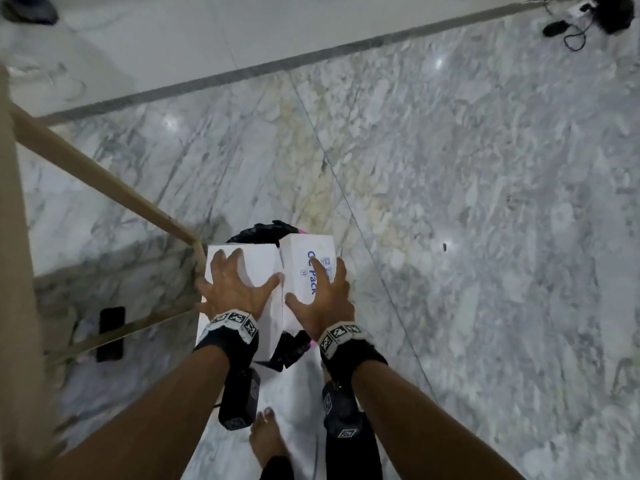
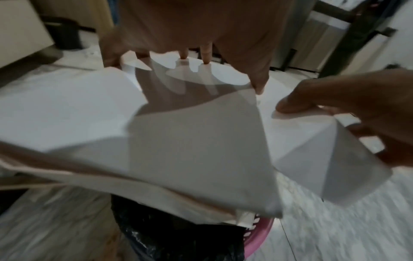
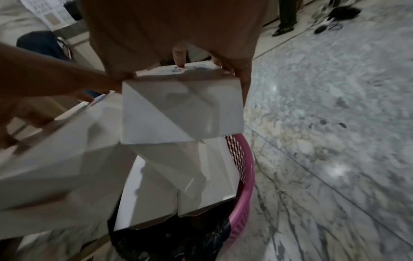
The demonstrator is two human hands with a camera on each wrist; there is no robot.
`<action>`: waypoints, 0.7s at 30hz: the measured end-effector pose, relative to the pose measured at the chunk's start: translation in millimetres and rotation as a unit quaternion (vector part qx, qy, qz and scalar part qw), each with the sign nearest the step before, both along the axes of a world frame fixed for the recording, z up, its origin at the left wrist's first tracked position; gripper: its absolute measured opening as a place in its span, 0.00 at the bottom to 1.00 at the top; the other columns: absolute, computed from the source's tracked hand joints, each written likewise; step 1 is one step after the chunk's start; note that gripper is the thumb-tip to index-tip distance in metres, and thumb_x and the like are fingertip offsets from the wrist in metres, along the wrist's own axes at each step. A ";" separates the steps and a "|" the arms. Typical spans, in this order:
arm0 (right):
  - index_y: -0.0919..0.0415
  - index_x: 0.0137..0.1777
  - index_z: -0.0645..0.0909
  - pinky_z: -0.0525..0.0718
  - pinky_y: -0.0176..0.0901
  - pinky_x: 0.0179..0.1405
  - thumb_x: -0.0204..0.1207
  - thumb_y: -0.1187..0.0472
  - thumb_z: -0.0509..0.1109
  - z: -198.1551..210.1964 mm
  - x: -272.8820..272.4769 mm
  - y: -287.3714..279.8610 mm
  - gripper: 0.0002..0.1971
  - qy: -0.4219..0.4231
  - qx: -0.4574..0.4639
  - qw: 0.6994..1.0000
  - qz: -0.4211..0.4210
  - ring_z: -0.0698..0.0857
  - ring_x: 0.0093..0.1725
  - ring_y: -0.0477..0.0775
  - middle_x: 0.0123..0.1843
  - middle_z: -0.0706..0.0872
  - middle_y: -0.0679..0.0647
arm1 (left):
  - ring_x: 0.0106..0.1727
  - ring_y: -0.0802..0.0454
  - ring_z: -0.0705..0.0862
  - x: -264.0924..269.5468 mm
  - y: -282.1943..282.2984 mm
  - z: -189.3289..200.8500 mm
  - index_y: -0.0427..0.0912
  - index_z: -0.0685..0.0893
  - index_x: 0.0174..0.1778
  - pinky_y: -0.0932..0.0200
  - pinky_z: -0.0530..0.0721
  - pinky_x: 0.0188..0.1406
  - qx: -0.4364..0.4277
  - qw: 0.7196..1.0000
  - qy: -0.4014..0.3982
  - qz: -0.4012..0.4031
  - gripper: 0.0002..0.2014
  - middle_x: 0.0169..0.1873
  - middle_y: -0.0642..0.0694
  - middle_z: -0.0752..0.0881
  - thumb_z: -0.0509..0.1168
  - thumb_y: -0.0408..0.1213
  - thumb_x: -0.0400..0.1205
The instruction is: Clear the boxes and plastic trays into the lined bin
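Note:
Over a pink bin (image 1: 313, 342) with a black liner (image 1: 266, 232) I hold two white boxes side by side. My left hand (image 1: 239, 285) spans the plain white box (image 1: 258, 263), its spread fingers and thumb gripping the edges. My right hand (image 1: 323, 292) grips the white box with blue print (image 1: 303, 252), thumb on one side and fingers on the other. From the right wrist, that printed box (image 3: 178, 113) hangs just above other white boxes (image 3: 156, 194) that stick out of the bin (image 3: 245, 167). The left wrist view has the plain box (image 2: 190, 141) tilted over the liner (image 2: 178, 238).
A wooden table frame (image 1: 104, 181) runs along the left, close to the bin. A black phone (image 1: 110, 334) lies on the marble floor beneath it. My bare foot (image 1: 266, 434) stands just behind the bin. Dark cables and gear (image 1: 588, 19) lie far right.

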State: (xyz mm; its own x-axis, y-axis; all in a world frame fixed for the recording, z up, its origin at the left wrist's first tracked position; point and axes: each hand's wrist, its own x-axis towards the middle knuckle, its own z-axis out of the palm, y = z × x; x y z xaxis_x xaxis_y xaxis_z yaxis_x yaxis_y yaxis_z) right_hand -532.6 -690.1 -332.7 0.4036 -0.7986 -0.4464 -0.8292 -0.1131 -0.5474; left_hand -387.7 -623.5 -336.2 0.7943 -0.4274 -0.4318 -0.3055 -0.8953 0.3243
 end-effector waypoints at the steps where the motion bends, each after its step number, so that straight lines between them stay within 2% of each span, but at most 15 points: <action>1: 0.40 0.80 0.59 0.72 0.65 0.72 0.69 0.36 0.66 -11.1 4.5 0.9 0.39 0.004 -0.002 1.000 0.016 0.55 0.83 0.60 0.86 0.45 0.50 | 0.85 0.40 0.52 3.2 0.0 -10.3 0.58 0.59 0.82 0.32 0.55 0.80 0.002 1.000 0.016 0.003 0.49 0.85 0.53 0.53 0.64 0.74 0.66; 4: 0.45 0.83 0.58 0.64 0.66 0.79 0.79 0.43 0.60 -42.9 13.0 -4.1 0.32 0.036 -0.005 0.992 0.123 0.48 0.86 0.63 0.88 0.45 0.56 | 0.87 0.42 0.43 11.9 6.5 -47.5 0.60 0.52 0.84 0.35 0.46 0.83 0.031 0.996 0.089 0.006 0.42 0.86 0.53 0.45 0.53 0.72 0.75; 5: 0.45 0.83 0.56 0.63 0.64 0.80 0.79 0.46 0.60 -51.6 14.2 -6.1 0.32 0.053 0.009 0.988 0.146 0.49 0.86 0.63 0.88 0.44 0.57 | 0.87 0.43 0.44 13.6 11.1 -56.7 0.62 0.53 0.83 0.36 0.46 0.83 0.035 0.993 0.108 0.001 0.40 0.86 0.54 0.46 0.53 0.71 0.76; 7: 0.44 0.82 0.57 0.68 0.61 0.77 0.80 0.52 0.61 -65.0 17.3 -9.0 0.31 0.078 0.029 0.980 0.178 0.56 0.84 0.64 0.88 0.47 0.56 | 0.86 0.43 0.49 12.8 23.7 -68.8 0.62 0.59 0.81 0.38 0.52 0.83 0.043 0.991 0.128 -0.022 0.39 0.86 0.52 0.51 0.55 0.67 0.72; 10: 0.44 0.81 0.60 0.76 0.59 0.71 0.82 0.55 0.60 -81.5 23.7 -14.9 0.27 0.097 0.037 0.968 0.230 0.61 0.80 0.64 0.86 0.52 0.55 | 0.83 0.41 0.56 12.0 32.8 -80.2 0.57 0.63 0.81 0.45 0.62 0.80 0.063 0.988 0.131 -0.047 0.35 0.85 0.48 0.54 0.65 0.40 0.77; 11: 0.44 0.81 0.61 0.77 0.59 0.70 0.83 0.55 0.60 -86.2 26.1 -17.1 0.27 0.109 0.040 0.963 0.242 0.61 0.80 0.64 0.86 0.52 0.55 | 0.82 0.41 0.57 12.4 32.7 -82.8 0.58 0.62 0.81 0.45 0.65 0.78 0.070 0.988 0.128 -0.050 0.35 0.85 0.50 0.54 0.65 0.36 0.78; 16: 0.44 0.82 0.59 0.75 0.58 0.73 0.83 0.60 0.59 -98.7 34.2 -28.2 0.28 0.167 0.053 0.943 0.282 0.57 0.82 0.63 0.87 0.47 0.53 | 0.82 0.43 0.55 13.2 21.1 -83.2 0.59 0.61 0.81 0.46 0.69 0.77 0.084 0.987 0.127 -0.056 0.35 0.85 0.55 0.51 0.66 0.34 0.79; 18: 0.45 0.81 0.60 0.73 0.58 0.75 0.81 0.59 0.60 -88.9 37.7 -30.3 0.29 0.167 0.050 0.943 0.284 0.57 0.82 0.63 0.87 0.49 0.53 | 0.82 0.45 0.55 13.7 16.2 -73.4 0.58 0.63 0.80 0.47 0.69 0.77 0.087 0.988 0.117 -0.057 0.33 0.85 0.55 0.52 0.65 0.35 0.79; 21: 0.49 0.80 0.64 0.69 0.58 0.77 0.80 0.58 0.62 -54.2 40.8 -36.1 0.27 0.153 0.035 0.948 0.278 0.56 0.83 0.63 0.86 0.54 0.54 | 0.81 0.45 0.60 15.8 7.3 -44.3 0.53 0.67 0.79 0.49 0.67 0.78 0.070 0.992 0.075 -0.073 0.29 0.84 0.52 0.58 0.63 0.38 0.80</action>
